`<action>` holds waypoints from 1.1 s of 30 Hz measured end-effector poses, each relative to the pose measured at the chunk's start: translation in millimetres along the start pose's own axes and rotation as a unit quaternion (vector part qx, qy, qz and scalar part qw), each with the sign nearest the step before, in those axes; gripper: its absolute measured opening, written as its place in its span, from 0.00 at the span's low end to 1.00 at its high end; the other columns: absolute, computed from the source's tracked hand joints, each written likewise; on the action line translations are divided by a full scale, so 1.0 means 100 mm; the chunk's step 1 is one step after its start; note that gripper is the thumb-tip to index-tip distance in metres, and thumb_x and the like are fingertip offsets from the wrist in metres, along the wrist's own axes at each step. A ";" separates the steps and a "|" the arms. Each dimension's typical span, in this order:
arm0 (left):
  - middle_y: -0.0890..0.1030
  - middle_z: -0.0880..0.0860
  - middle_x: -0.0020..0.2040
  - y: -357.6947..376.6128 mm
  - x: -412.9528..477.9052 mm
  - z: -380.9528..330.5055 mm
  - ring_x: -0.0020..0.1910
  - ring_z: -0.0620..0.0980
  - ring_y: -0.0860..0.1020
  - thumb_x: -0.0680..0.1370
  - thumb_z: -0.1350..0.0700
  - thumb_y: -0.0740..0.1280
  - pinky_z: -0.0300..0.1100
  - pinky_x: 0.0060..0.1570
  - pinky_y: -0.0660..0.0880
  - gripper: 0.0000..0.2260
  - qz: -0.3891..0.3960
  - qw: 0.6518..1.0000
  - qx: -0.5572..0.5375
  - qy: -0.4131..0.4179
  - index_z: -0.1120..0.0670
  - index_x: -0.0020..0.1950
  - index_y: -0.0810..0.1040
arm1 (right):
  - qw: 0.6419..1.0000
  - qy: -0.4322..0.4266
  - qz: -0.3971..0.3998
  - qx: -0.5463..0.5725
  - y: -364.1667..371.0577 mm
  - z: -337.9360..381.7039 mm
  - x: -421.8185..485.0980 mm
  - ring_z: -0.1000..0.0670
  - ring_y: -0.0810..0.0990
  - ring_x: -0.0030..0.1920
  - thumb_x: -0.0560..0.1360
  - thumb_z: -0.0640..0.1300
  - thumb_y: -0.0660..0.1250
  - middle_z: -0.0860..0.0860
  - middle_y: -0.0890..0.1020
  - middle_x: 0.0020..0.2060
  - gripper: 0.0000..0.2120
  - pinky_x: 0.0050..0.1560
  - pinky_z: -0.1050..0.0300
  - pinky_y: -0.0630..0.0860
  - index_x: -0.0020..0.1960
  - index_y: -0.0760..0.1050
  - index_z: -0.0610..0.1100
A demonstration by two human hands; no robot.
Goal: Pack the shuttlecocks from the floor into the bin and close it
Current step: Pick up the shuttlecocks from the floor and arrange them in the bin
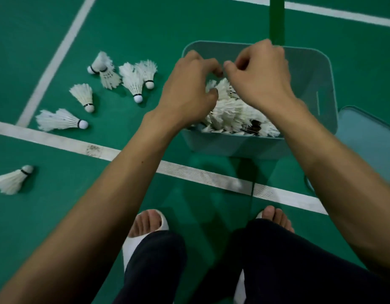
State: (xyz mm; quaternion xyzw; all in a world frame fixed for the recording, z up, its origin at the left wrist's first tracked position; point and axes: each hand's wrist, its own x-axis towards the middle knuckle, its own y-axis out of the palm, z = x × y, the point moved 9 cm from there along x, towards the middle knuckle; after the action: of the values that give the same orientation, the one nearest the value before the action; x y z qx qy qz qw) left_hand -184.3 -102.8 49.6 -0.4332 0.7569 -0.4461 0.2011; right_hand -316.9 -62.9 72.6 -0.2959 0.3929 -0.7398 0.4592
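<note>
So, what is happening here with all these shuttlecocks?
A person stands over an open bin that holds a heap of white shuttlecocks. The left hand and the right hand are above the heap with curled fingers; whether they hold anything cannot be told. Several loose shuttlecocks lie on the green floor to the left. What looks like the lid lies beside the bin, which is not yet closed.

Badminton court: green floor, white lines, shuttlecocks.

Loose shuttlecocks lie on the floor left of the bin, lid just right of it.
</note>
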 end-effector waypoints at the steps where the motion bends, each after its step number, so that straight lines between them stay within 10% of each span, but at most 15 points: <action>1: 0.74 0.53 0.55 -0.10 -0.03 0.06 0.57 0.56 0.76 0.73 0.54 0.68 0.49 0.56 0.74 0.14 -0.019 1.000 -0.006 -0.004 0.48 0.59 0.81 | 1.000 -0.013 0.007 0.000 0.05 0.14 -0.01 0.46 0.80 0.35 0.76 0.54 0.66 0.48 0.81 0.31 0.18 0.42 0.49 0.80 0.36 0.80 0.42; 10: 0.80 0.52 0.54 -0.58 -0.37 1.30 0.49 0.54 0.80 0.72 0.53 0.67 0.49 0.50 0.77 0.09 -0.169 0.962 -0.073 -0.200 0.49 0.52 0.81 | 0.993 -0.110 0.047 0.017 0.50 1.13 0.05 0.47 0.83 0.43 0.74 0.46 0.66 0.50 0.85 0.39 0.07 0.48 0.49 0.82 0.45 0.83 0.46; 18: 0.74 0.60 0.62 -0.03 -0.50 2.63 0.58 0.61 0.75 0.75 0.54 0.70 0.47 0.47 0.67 0.19 0.025 0.920 -0.087 -0.381 0.58 0.62 0.70 | 0.947 -0.133 0.270 -0.113 1.85 1.79 0.78 0.38 0.82 0.53 0.71 0.42 0.62 0.39 0.84 0.51 0.16 0.58 0.44 0.80 0.53 0.83 0.40; 27: 0.62 0.61 0.73 0.20 0.18 3.08 0.69 0.64 0.69 0.72 0.46 0.75 0.57 0.66 0.72 0.43 -0.067 0.926 -0.112 -0.354 0.46 0.81 0.55 | 0.875 -0.172 0.373 -0.256 2.91 1.67 1.33 0.36 0.75 0.57 0.68 0.41 0.64 0.40 0.76 0.57 0.17 0.60 0.39 0.77 0.55 0.78 0.44; 33: 0.58 0.62 0.76 0.38 0.62 3.24 0.70 0.66 0.66 0.74 0.53 0.73 0.57 0.58 0.73 0.39 0.008 0.938 -0.012 -0.346 0.45 0.80 0.58 | 0.866 -0.172 0.403 -0.239 3.02 1.66 1.43 0.40 0.79 0.43 0.68 0.34 0.71 0.45 0.77 0.35 0.07 0.43 0.52 0.75 0.40 0.75 0.42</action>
State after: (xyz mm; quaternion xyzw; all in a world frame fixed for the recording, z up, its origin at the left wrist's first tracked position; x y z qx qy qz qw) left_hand -12.3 -308.3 -146.5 -0.5568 0.6494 -0.2579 0.4492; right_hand -106.8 -326.7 -88.4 -0.3352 0.5577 -0.3110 0.6927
